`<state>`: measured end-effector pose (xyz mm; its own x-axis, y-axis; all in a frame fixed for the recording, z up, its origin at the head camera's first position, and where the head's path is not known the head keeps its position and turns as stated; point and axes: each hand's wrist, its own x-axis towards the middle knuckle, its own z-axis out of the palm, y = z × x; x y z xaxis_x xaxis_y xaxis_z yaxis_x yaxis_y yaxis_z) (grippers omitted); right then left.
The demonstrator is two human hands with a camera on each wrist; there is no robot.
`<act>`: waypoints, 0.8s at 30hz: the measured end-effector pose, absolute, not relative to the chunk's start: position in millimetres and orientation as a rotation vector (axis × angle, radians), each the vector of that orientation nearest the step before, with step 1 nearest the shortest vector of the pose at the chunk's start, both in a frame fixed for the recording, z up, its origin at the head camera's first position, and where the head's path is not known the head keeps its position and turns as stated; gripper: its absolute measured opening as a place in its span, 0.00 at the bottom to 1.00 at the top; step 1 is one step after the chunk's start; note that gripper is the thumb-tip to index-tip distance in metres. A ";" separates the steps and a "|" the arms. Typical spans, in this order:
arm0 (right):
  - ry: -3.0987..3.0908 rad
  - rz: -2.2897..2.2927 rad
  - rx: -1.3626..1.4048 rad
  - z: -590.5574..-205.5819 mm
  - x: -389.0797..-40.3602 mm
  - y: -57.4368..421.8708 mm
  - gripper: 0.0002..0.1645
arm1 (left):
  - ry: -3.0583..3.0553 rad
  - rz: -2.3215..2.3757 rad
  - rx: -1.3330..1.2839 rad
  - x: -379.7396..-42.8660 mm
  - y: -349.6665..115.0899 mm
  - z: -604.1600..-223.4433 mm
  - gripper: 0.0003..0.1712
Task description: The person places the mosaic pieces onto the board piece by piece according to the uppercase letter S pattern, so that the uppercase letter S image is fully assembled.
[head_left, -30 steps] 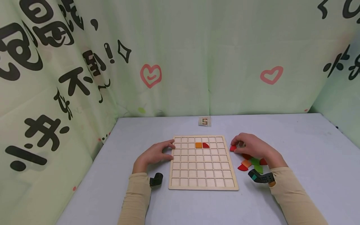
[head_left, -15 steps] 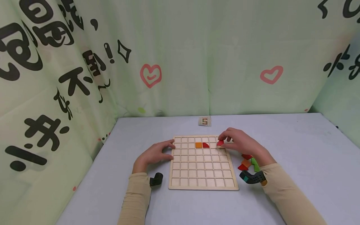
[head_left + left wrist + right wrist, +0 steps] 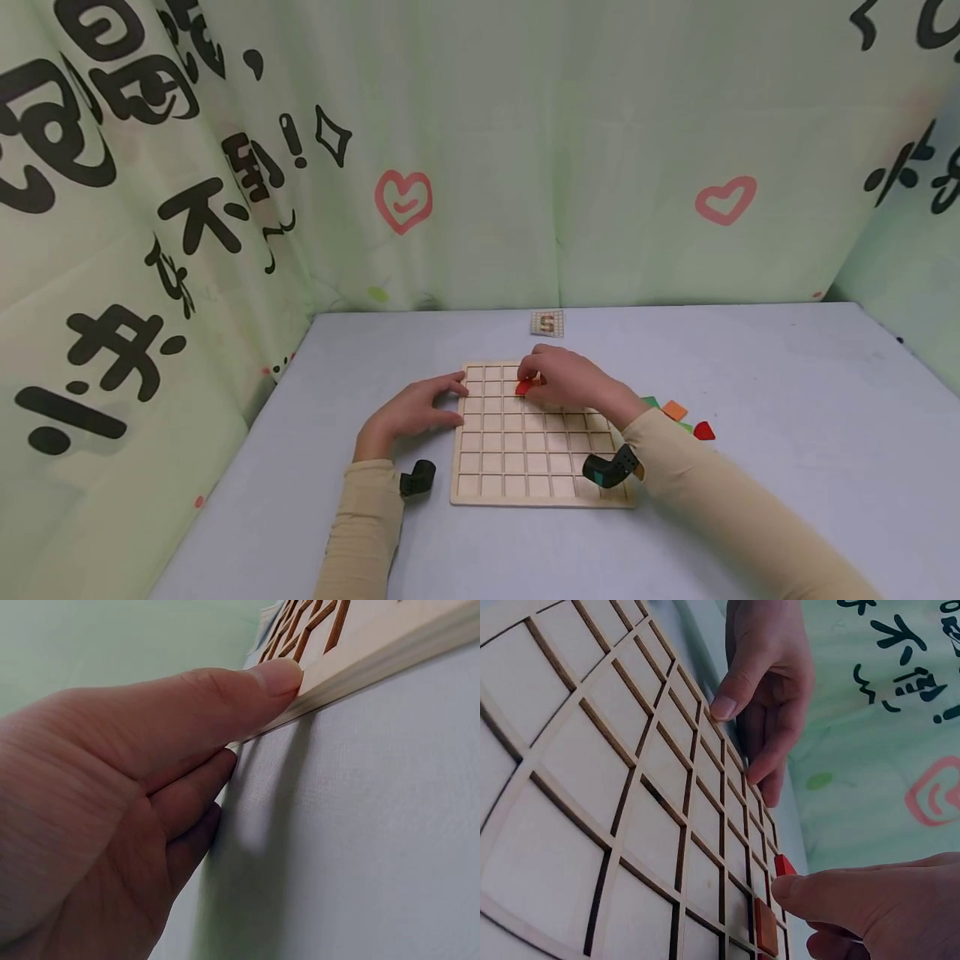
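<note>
My right hand pinches a red tile between thumb and fingers, over the upper rows of the wooden grid board. In the right wrist view the red tile shows at the thumb tip. An orange square tile sits in a cell beside it, with a sliver of another red tile at the frame's bottom. My left hand rests at the board's left edge, its fingers fairly straight. Up close, the left thumb touches the board's rim.
Right of the board lie loose tiles, among them an orange one, a red one and a green one, partly behind the right forearm. A small printed grid card lies beyond the board on the white table. Curtains stand behind.
The right hand has carried the red tile leftward from beside the board to its upper middle, now covering the tiles placed there. The left hand has stayed at the edge.
</note>
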<state>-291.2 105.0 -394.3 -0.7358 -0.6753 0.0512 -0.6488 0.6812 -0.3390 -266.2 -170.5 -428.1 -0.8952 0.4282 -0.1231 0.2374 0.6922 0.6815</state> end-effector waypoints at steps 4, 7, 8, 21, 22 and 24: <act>2.816 -0.510 -1.080 -399.1 -297.4 94.5 0.08 | 2.626 1.010 0.524 -266.7 -170.0 -428.4 0.20; 2.825 -0.502 -1.060 -402.9 -301.2 90.0 0.09 | 2.630 1.008 0.534 -266.8 -169.9 -428.2 0.20; 2.831 -0.504 -1.057 -404.1 -302.0 89.0 0.10 | 2.630 1.008 0.532 -266.8 -169.9 -428.1 0.20; 2.830 -0.534 -1.077 -410.4 -303.8 88.6 0.10 | 2.619 1.003 0.500 -266.3 -168.2 -425.8 0.20; 2.823 -0.536 -1.082 -410.8 -303.7 88.8 0.09 | 2.619 1.004 0.505 -266.4 -168.3 -426.0 0.19; 2.813 -0.538 -1.084 -411.5 -303.8 89.1 0.09 | 2.619 1.004 0.508 -266.7 -168.2 -426.5 0.19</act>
<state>-303.8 89.1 -411.5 -0.7467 -0.6631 0.0515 -0.6354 0.6883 -0.3499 -266.7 -168.2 -426.5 -0.8957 0.4216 -0.1411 0.2193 0.6950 0.6847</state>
